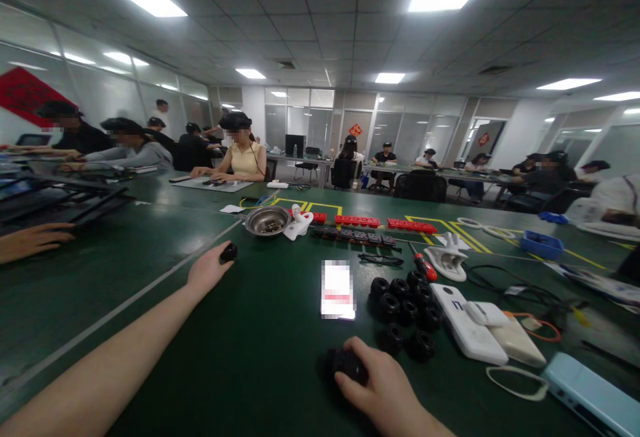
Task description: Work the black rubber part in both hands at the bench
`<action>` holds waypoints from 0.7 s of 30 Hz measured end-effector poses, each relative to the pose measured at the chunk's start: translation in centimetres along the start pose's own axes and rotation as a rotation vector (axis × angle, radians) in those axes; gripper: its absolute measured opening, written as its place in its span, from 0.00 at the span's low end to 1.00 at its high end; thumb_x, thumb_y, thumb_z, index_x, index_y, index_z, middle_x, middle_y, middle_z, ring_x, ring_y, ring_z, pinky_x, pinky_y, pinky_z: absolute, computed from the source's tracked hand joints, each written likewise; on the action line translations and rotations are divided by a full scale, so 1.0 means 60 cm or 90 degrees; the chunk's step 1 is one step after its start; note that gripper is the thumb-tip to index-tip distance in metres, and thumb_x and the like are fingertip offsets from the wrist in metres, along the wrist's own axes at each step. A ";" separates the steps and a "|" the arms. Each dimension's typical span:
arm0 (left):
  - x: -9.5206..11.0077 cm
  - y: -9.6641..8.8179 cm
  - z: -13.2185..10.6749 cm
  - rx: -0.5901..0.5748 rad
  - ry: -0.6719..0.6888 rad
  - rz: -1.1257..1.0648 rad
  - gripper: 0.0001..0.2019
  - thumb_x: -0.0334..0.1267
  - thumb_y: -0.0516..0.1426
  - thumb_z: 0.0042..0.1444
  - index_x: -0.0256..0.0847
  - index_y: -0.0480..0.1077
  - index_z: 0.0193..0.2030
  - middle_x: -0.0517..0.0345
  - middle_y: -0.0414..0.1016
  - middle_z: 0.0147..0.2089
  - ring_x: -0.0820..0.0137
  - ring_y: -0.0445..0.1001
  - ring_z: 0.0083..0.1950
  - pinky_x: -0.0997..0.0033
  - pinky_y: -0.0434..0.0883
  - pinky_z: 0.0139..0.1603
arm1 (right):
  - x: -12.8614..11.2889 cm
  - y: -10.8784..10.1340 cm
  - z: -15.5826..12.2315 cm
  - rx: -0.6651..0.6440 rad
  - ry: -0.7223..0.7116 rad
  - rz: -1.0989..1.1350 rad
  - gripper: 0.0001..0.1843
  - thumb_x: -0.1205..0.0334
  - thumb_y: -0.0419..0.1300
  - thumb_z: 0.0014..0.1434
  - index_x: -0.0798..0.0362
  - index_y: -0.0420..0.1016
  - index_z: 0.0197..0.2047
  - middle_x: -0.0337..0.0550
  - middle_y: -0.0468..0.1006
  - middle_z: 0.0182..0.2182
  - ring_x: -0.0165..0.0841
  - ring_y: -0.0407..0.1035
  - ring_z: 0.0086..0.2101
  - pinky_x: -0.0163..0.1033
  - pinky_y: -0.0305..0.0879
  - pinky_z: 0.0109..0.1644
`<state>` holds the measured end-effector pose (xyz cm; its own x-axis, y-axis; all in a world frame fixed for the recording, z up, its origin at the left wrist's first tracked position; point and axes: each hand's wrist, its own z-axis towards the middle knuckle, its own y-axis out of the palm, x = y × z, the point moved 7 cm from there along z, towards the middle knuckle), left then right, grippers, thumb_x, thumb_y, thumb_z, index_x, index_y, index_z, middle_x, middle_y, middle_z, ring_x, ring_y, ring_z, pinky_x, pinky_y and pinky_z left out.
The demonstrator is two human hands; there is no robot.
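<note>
On the green tabletop, my left hand [213, 267] reaches forward, its fingers closed on a small black toy wheel [229, 253]. Closer to me, my right hand [373, 377] grips another black toy wheel [345, 365] from its right side. Several more chunky black wheels [400, 303] are grouped just beyond and to the right of my right hand. Between my hands and farther back lies a phone [337, 289] with a lit screen. A metal bowl [267, 221] with small metal parts stands beyond my left hand.
Red plastic strips [357, 221] and a black strip of parts [355, 237] lie beyond the phone. To the right are a screwdriver [425, 267], a white power bank [465, 323], cables [515, 283] and a blue basket [541, 245]. Another person's hand [37, 242] rests at left.
</note>
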<state>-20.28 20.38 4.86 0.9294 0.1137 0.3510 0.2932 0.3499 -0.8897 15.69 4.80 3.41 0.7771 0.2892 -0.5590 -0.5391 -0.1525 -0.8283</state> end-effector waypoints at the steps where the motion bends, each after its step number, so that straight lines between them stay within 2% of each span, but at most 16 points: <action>1: 0.007 -0.009 -0.006 0.010 0.010 -0.019 0.26 0.40 0.54 0.52 0.35 0.54 0.58 0.40 0.57 0.59 0.51 0.60 0.57 0.52 0.61 0.52 | 0.000 0.000 0.001 -0.003 -0.002 0.002 0.11 0.54 0.55 0.51 0.50 0.67 0.36 0.38 0.73 0.28 0.32 0.67 0.29 0.31 0.55 0.30; 3: 0.034 -0.029 -0.028 0.029 0.039 -0.059 0.33 0.42 0.56 0.49 0.33 0.51 0.59 0.39 0.43 0.64 0.46 0.50 0.61 0.50 0.54 0.57 | 0.000 0.001 0.002 -0.009 -0.007 0.012 0.11 0.54 0.55 0.51 0.50 0.67 0.36 0.38 0.73 0.28 0.32 0.67 0.29 0.32 0.55 0.29; 4: 0.057 -0.036 -0.047 0.033 0.062 -0.082 0.35 0.43 0.56 0.48 0.34 0.48 0.60 0.41 0.39 0.66 0.47 0.46 0.63 0.50 0.51 0.59 | 0.000 0.000 0.002 -0.011 -0.010 0.018 0.11 0.54 0.55 0.51 0.50 0.67 0.36 0.38 0.73 0.28 0.32 0.67 0.28 0.32 0.55 0.29; 5: 0.085 -0.039 -0.072 0.025 0.091 -0.110 0.34 0.44 0.55 0.49 0.35 0.47 0.61 0.43 0.40 0.65 0.51 0.46 0.63 0.53 0.52 0.59 | -0.001 0.000 0.001 -0.014 -0.012 0.027 0.11 0.55 0.56 0.50 0.50 0.67 0.36 0.38 0.73 0.28 0.31 0.67 0.28 0.32 0.55 0.29; 6: 0.118 -0.036 -0.104 0.003 0.121 -0.140 0.31 0.46 0.52 0.52 0.37 0.49 0.60 0.46 0.47 0.64 0.55 0.52 0.61 0.57 0.56 0.57 | -0.002 0.000 0.000 -0.017 -0.014 0.038 0.11 0.56 0.56 0.49 0.51 0.67 0.36 0.38 0.72 0.27 0.31 0.66 0.28 0.32 0.55 0.29; 8: 0.189 -0.010 -0.183 -0.080 0.178 -0.200 0.24 0.49 0.46 0.55 0.43 0.55 0.56 0.51 0.64 0.54 0.65 0.69 0.47 0.67 0.69 0.44 | -0.006 0.001 -0.002 -0.023 -0.025 0.080 0.10 0.59 0.57 0.48 0.52 0.67 0.35 0.36 0.70 0.25 0.29 0.64 0.26 0.31 0.54 0.27; 9: 0.223 0.011 -0.227 -0.144 0.197 -0.245 0.23 0.50 0.42 0.57 0.45 0.55 0.56 0.52 0.68 0.49 0.69 0.73 0.38 0.72 0.71 0.34 | -0.009 0.002 -0.003 -0.026 -0.036 0.113 0.09 0.60 0.57 0.47 0.53 0.66 0.33 0.35 0.69 0.24 0.29 0.63 0.25 0.30 0.55 0.27; 10: 0.256 0.041 -0.272 -0.263 0.194 -0.370 0.24 0.52 0.40 0.57 0.44 0.54 0.56 0.50 0.68 0.47 0.71 0.72 0.31 0.73 0.69 0.27 | -0.012 0.003 -0.004 -0.024 -0.050 0.149 0.07 0.62 0.56 0.47 0.53 0.66 0.32 0.35 0.68 0.23 0.28 0.62 0.25 0.30 0.55 0.27; 11: 0.288 0.063 -0.314 -0.346 0.217 -0.468 0.27 0.56 0.42 0.54 0.41 0.55 0.56 0.48 0.68 0.46 0.71 0.72 0.29 0.72 0.69 0.27 | -0.015 0.003 -0.006 -0.016 -0.063 0.180 0.06 0.63 0.56 0.46 0.54 0.65 0.31 0.34 0.67 0.23 0.27 0.61 0.25 0.29 0.55 0.27; 13: 0.330 0.086 -0.363 -0.383 0.240 -0.602 0.31 0.59 0.48 0.48 0.38 0.57 0.52 0.48 0.70 0.43 0.68 0.71 0.36 0.71 0.67 0.33 | -0.015 0.001 -0.008 0.013 -0.074 0.209 0.05 0.62 0.55 0.48 0.55 0.65 0.29 0.35 0.67 0.22 0.28 0.62 0.25 0.29 0.57 0.27; 16: 0.351 0.128 -0.380 -0.519 0.074 -0.765 0.28 0.61 0.44 0.49 0.39 0.59 0.45 0.56 0.69 0.30 0.74 0.67 0.23 0.77 0.62 0.21 | -0.011 -0.006 -0.012 0.097 -0.083 0.128 0.10 0.57 0.51 0.52 0.56 0.66 0.34 0.40 0.71 0.25 0.32 0.66 0.26 0.33 0.61 0.29; 18: 0.351 0.140 -0.375 -0.583 -0.050 -0.848 0.27 0.62 0.45 0.47 0.40 0.60 0.41 0.62 0.66 0.24 0.76 0.64 0.18 0.79 0.57 0.17 | -0.018 -0.012 -0.014 0.162 -0.148 0.028 0.17 0.54 0.52 0.52 0.56 0.65 0.42 0.46 0.73 0.30 0.36 0.68 0.30 0.37 0.64 0.33; 21: 0.340 0.145 -0.366 -0.619 -0.203 -0.937 0.23 0.60 0.48 0.48 0.40 0.60 0.36 0.65 0.63 0.21 0.77 0.63 0.17 0.80 0.56 0.17 | -0.032 -0.005 -0.017 0.205 -0.281 -0.087 0.26 0.50 0.56 0.50 0.54 0.61 0.50 0.48 0.71 0.35 0.37 0.69 0.32 0.37 0.67 0.34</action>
<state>6.16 5.32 -2.14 -0.2312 0.4440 0.8657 0.8793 -0.2855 0.3813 14.66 3.33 4.69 0.6744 0.6646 -0.3217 -0.5688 0.1898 -0.8003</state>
